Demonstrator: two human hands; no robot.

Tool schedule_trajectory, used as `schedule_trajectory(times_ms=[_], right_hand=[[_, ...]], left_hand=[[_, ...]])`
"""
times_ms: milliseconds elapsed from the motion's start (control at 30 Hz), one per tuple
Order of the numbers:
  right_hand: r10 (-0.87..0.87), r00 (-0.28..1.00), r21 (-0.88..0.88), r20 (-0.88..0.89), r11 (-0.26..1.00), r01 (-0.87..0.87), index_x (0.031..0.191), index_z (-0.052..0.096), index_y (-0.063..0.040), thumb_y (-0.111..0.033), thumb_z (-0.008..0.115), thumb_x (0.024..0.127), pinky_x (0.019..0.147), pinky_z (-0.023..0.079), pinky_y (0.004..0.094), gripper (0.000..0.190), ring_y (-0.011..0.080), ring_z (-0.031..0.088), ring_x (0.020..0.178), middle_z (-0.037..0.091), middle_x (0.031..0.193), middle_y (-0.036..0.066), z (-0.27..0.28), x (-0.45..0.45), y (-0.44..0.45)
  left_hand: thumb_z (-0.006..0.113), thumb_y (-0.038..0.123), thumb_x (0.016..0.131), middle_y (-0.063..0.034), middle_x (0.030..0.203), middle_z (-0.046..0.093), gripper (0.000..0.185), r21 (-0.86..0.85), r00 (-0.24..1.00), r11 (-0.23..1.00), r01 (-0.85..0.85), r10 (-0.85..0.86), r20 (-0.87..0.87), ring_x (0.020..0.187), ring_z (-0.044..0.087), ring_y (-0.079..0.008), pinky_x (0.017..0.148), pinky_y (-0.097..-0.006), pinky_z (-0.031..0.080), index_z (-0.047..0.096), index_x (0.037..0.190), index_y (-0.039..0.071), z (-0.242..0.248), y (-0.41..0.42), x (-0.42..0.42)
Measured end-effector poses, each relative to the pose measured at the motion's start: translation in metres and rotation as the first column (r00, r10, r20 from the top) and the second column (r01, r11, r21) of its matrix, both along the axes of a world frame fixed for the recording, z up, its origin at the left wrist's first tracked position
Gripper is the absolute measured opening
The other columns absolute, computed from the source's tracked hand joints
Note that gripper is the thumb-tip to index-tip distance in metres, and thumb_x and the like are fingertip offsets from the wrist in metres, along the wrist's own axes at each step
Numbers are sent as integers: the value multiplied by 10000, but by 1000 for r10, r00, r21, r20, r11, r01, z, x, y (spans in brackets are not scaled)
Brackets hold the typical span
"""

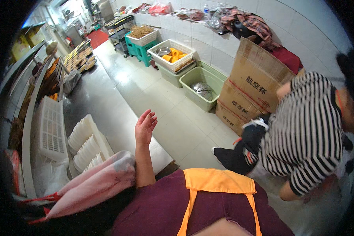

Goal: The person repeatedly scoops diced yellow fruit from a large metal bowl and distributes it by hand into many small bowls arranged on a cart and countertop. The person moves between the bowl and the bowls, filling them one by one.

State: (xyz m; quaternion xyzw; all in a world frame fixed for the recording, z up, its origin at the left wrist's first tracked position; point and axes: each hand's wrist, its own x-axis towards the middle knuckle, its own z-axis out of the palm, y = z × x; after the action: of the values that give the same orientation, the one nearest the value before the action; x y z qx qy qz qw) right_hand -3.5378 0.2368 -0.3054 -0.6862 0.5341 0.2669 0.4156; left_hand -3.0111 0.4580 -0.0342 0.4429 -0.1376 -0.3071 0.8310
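Observation:
My left hand (146, 124) is raised beside the long edge of a stainless steel table (106, 97), holding nothing, with its fingers slightly curled and apart. My right hand is out of view. Nearest to the left arm on the table is a white plastic crate (109, 149) of stacked white bowls or cups (84, 147). A pink cloth item (97, 180) with red straps lies in front of that crate. Behind it, a white perforated basket (51, 132) leans against the shelf frame. Many small round food items (79, 57) are laid out at the table's far end.
At right, a person in a striped shirt (303, 126) bends beside stacked cardboard boxes (253, 79). Along the wall stand a green tub (191, 91) holding a metal bowl, a white basket (183, 63) of orange pieces, and green stools (146, 51). Tiled floor (177, 124) runs between.

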Motion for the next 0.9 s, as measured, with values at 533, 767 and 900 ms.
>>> schedule_trajectory(times_ms=[533,767,900], right_hand=[[-271,946,158,-180,941,300,848,672,7,-216,631,754,599,484,403,246,260,595,607,620,702,177,-31,-115,93],[-311,947,144,-84,936,320,819,670,17,-201,628,747,580,479,404,233,260,583,583,610,679,180,-21,-75,31],[-383,921,106,-72,915,389,803,668,22,-192,627,743,570,476,405,226,259,577,569,604,667,181,-1,-61,-9]], left_hand=[[563,183,937,-64,1178,565,414,159,998,987,-21,11,61,953,555,-150,845,-294,459,465,1316,48,-12,-15,23],[562,234,933,-88,1300,510,461,281,989,955,-97,61,134,1101,509,-178,940,-312,416,447,1356,90,-1,-24,31],[564,233,935,-94,1304,514,463,281,988,958,-56,13,154,1118,517,-180,939,-294,422,444,1357,84,-8,-51,38]])
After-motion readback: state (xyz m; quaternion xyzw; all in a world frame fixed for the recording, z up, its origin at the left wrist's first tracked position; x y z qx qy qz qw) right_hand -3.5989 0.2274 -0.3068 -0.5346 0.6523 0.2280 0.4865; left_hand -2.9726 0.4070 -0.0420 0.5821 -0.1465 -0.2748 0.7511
